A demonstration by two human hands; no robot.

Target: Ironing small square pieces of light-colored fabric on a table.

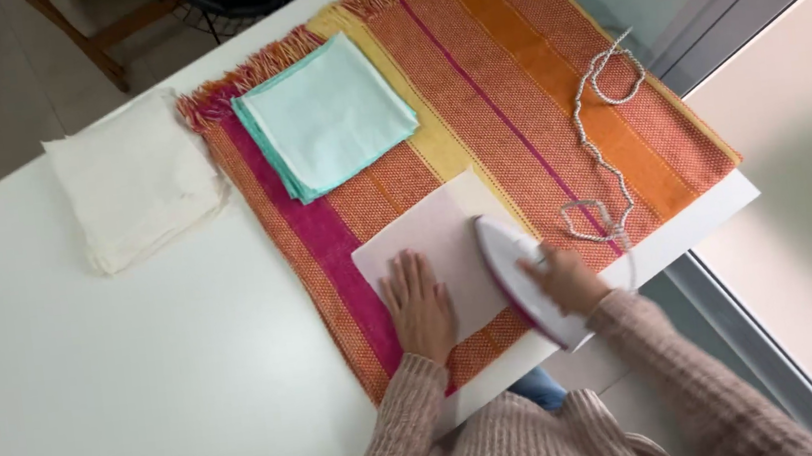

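**Ironing pale cloth, mid-pile**

Left hand flat, fingers spread, pinning a pale pink cloth on the striped mat. Right hand clenched round the iron at the cloth's right edge. Above the cloth: folded mint stack, likely done. Left of the mat: white pile, probably waiting.

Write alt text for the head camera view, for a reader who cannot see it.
A person's right hand holds a white iron at the edge of a pale pink cloth, while the left hand presses it flat on a striped orange and pink mat. Folded mint cloths and folded white cloths lie further back on the white table.
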